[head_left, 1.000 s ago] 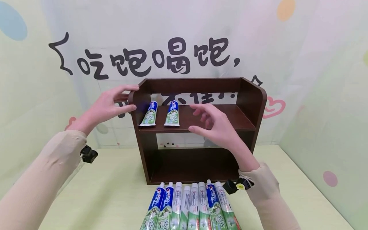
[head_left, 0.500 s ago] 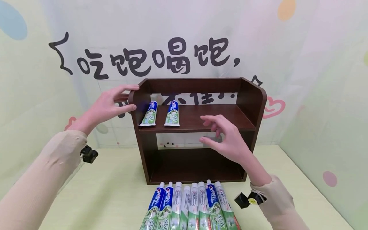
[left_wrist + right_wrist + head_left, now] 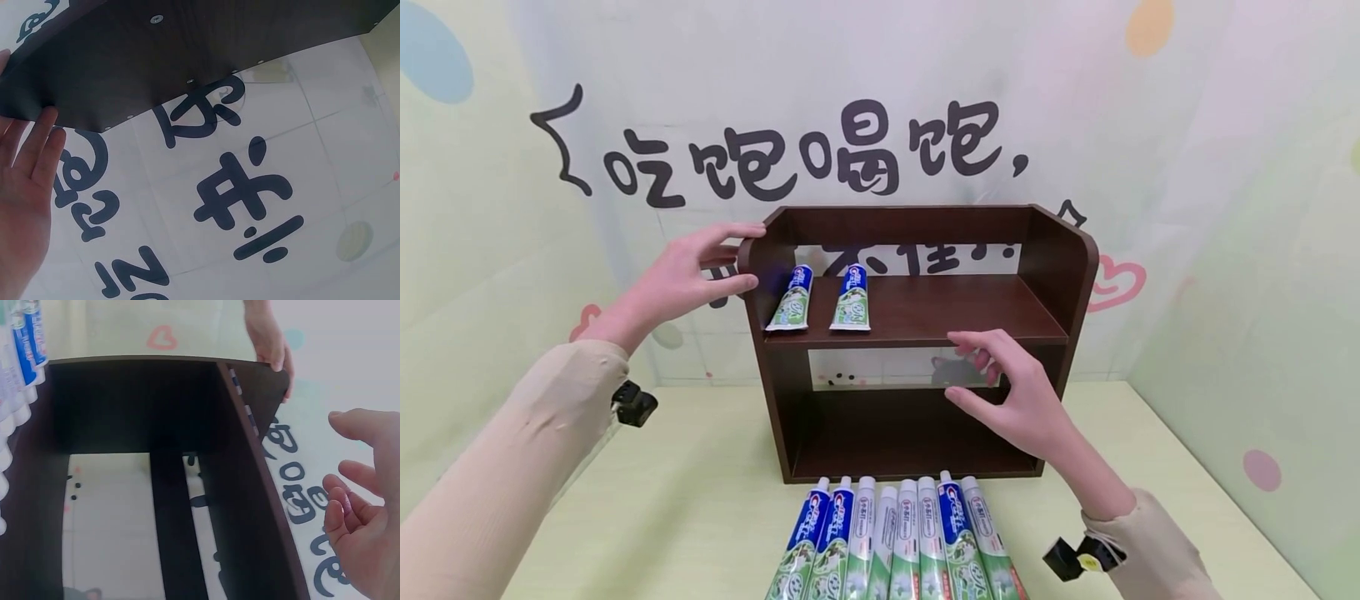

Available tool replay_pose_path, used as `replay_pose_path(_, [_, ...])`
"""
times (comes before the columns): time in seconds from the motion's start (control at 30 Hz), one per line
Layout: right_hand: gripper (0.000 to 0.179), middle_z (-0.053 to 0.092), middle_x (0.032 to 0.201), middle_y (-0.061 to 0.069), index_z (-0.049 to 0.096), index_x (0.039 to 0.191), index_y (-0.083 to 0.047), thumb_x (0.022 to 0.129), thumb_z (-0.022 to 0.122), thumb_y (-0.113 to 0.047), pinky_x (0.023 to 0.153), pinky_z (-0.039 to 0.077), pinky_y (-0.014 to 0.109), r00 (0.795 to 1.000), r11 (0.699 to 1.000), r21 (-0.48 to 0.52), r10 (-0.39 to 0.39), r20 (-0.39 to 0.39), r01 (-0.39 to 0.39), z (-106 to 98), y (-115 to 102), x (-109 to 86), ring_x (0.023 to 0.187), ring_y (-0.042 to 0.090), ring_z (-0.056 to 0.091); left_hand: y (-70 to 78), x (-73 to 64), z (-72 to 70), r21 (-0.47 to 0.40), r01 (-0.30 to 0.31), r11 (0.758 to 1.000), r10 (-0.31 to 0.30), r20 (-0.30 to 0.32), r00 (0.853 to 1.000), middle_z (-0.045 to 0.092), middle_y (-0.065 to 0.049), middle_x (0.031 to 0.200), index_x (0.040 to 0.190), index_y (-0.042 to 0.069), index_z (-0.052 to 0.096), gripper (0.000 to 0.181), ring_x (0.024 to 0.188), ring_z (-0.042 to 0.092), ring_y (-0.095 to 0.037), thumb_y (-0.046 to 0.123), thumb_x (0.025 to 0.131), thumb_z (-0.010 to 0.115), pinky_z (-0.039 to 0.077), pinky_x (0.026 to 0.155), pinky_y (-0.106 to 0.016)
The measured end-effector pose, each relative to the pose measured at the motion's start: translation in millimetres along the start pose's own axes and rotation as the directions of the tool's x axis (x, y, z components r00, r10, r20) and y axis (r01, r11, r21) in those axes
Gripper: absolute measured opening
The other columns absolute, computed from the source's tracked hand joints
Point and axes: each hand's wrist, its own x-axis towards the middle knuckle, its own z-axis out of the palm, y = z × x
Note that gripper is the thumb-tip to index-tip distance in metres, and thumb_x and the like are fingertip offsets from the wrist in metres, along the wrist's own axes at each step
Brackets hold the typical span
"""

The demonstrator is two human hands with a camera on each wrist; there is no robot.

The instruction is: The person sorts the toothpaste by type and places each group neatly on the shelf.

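My left hand (image 3: 673,275) grips the upper left side panel of a dark brown two-tier wooden shelf (image 3: 955,310), thumb at its front edge. In the left wrist view, the fingers (image 3: 44,140) lie against the panel's outside. Two blue-and-green toothpaste tubes, a left one (image 3: 792,297) and a right one (image 3: 852,297), lie on the upper tier, caps toward the back. My right hand (image 3: 1018,387) hovers holding nothing before the right half of the shelf, its fingers loosely bent. Below the shelf lies a row of several toothpaste tubes (image 3: 908,533), some blue-and-green, others silver-and-green.
The shelf stands on a pale table (image 3: 700,492), and the row of tubes lies close before its front edge. Behind is a whitish wall (image 3: 880,67) with large black characters. A side wall (image 3: 1247,333) bounds the table on the right.
My right hand has drawn back from the upper tier, moving down and to the right. The left hand keeps its hold on the panel, and the tubes stay where they were.
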Motion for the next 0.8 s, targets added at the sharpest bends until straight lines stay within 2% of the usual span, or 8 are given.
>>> replay_pose_path(0.07, [0.057,0.065,0.112,0.001,0.06,0.132,-0.011,0.079,0.082,-0.011,0.07,0.05,0.019,1.0,1.0,-0.007,0.006,0.0,-0.006,0,2,-4.4,0.091,0.006,0.052,-0.4,-0.2,0.3,-0.001,-0.005,1.0,0.005,-0.003,1.0,0.053,-0.002,0.147,0.141,0.021,0.053,0.058,0.115,0.062,-0.004,0.017,0.088,0.075,0.043,0.094,-0.001])
replay_pose_path(0.13, [0.058,0.065,0.113,0.0,0.06,0.132,-0.012,0.079,0.082,-0.011,0.07,0.05,0.019,1.0,1.0,-0.021,0.009,-0.001,-0.009,1,5,-8.5,0.091,0.005,0.051,-0.1,0.0,0.5,-0.002,-0.006,1.0,0.006,-0.009,1.0,0.053,0.0,0.147,0.141,0.021,0.054,0.057,0.113,0.061,0.0,0.016,0.088,0.075,0.043,0.094,-0.002])
replay_pose_path(0.17, [0.059,0.064,0.113,0.0,0.059,0.133,-0.013,0.079,0.082,-0.011,0.07,0.05,0.019,1.0,1.0,-0.028,0.01,0.0,-0.01,2,6,-10.5,0.092,0.005,0.051,0.5,-0.1,0.5,-0.001,-0.003,1.0,0.003,-0.01,1.0,0.053,0.001,0.147,0.141,0.021,0.054,0.057,0.114,0.061,-0.001,0.016,0.088,0.075,0.043,0.094,-0.001])
replay_pose_path(0.3, [0.061,0.063,0.115,-0.002,0.057,0.135,-0.017,0.079,0.082,-0.013,0.071,0.05,0.02,1.0,0.999,-0.049,0.014,0.007,-0.014,3,10,-17.2,0.098,0.006,0.051,1.4,-0.2,0.2,-0.008,0.003,1.0,-0.004,-0.007,1.0,0.052,0.0,0.148,0.142,0.021,0.053,0.057,0.12,0.062,-0.021,0.017,0.089,0.074,0.043,0.095,-0.002])
replay_pose_path(0.37, [0.062,0.063,0.115,-0.002,0.057,0.136,-0.017,0.08,0.082,-0.013,0.072,0.05,0.02,1.0,0.999,-0.051,0.015,0.013,-0.014,3,12,-19.6,0.101,0.006,0.051,1.9,-0.2,0.0,-0.01,0.006,1.0,-0.006,-0.005,1.0,0.052,0.0,0.148,0.142,0.02,0.053,0.057,0.121,0.062,-0.027,0.017,0.089,0.074,0.042,0.095,-0.002])
replay_pose_path(0.67, [0.061,0.064,0.112,-0.001,0.058,0.134,-0.013,0.078,0.082,-0.01,0.072,0.049,0.02,1.0,0.998,-0.06,0.016,-0.014,-0.017,6,23,-30.3,0.099,0.009,0.053,1.9,0.0,-0.2,-0.011,0.021,1.0,-0.021,0.013,1.0,0.051,0.002,0.149,0.142,0.023,0.052,0.058,0.123,0.061,-0.026,0.019,0.089,0.074,0.042,0.097,-0.004])
replay_pose_path(0.8, [0.06,0.063,0.112,-0.002,0.058,0.133,-0.011,0.078,0.081,-0.01,0.072,0.05,0.02,0.999,0.996,-0.079,0.042,-0.011,-0.042,8,27,-39.1,0.097,0.011,0.053,1.1,-0.1,-0.4,-0.012,0.017,1.0,-0.017,0.014,1.0,0.051,0.002,0.149,0.142,0.022,0.052,0.058,0.124,0.06,-0.026,0.018,0.089,0.074,0.043,0.097,-0.004])
